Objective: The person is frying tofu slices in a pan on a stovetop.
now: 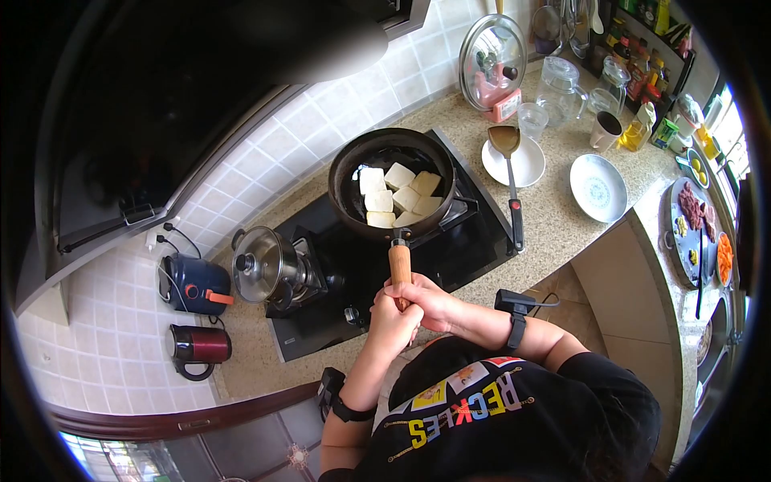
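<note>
Both hands are wrapped round the wooden handle (400, 265) of a dark frying pan (344, 204). My left hand (393, 321) and my right hand (431, 302) overlap at the handle's lower end, their fingers closed. The pan is over the right side of the black stove (377, 277). Several pale tofu pieces (404, 198) lie in it, some with yellowish tops, and the pan's bottom looks shiny. What lies under the pan is mostly hidden.
A lidded steel pot (261, 269) stands on the left burner. Right of the pan, a spatula (511, 173) rests across a white plate (532, 165), near a patterned bowl (598, 189). A glass lid (491, 64) leans by the wall. A cutting board (683, 253) holds meat.
</note>
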Tool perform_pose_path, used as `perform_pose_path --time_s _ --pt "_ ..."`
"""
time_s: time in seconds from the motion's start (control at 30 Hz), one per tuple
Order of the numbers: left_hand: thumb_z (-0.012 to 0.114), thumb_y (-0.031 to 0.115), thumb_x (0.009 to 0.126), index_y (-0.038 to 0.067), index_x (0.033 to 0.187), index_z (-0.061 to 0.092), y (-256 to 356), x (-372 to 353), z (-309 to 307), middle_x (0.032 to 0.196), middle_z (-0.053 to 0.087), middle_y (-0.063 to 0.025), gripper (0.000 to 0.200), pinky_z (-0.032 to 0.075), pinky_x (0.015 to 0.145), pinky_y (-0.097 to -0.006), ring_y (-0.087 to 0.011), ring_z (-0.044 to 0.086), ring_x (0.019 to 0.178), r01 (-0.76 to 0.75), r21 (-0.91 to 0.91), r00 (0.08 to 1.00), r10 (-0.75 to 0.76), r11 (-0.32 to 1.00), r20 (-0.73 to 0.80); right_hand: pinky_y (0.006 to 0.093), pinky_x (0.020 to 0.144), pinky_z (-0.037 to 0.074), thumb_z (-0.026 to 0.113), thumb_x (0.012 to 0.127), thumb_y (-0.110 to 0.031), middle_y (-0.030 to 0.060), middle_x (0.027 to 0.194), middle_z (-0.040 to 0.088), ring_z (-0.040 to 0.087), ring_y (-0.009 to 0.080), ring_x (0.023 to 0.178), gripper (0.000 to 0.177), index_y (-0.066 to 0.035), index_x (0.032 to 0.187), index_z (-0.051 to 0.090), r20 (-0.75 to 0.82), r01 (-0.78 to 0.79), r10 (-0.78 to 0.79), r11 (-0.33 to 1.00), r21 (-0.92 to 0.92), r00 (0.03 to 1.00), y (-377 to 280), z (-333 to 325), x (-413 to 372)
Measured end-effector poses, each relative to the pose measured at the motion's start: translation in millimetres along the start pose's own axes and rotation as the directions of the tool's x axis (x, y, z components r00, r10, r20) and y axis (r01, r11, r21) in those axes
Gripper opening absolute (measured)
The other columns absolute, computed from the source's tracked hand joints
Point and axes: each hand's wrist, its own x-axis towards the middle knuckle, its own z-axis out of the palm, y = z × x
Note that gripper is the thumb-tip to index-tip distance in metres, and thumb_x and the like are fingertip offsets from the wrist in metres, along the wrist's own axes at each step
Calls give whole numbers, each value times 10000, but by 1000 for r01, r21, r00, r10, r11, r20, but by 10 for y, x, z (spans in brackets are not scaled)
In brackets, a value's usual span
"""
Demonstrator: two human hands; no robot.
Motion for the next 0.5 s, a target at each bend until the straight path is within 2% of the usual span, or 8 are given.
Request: perform_pose_path --time_s 0.5 --pt "534 32 717 -22 893 439 -45 -4 20 540 492 -42 207 372 321 -240 -111 473 370 6 25 1000 -6 1000 -14 334 319 497 538 834 -213 121 743 556 567 218 459 246 -23 965 455 16 6 -6 1000 19 1000 40 -38 -9"
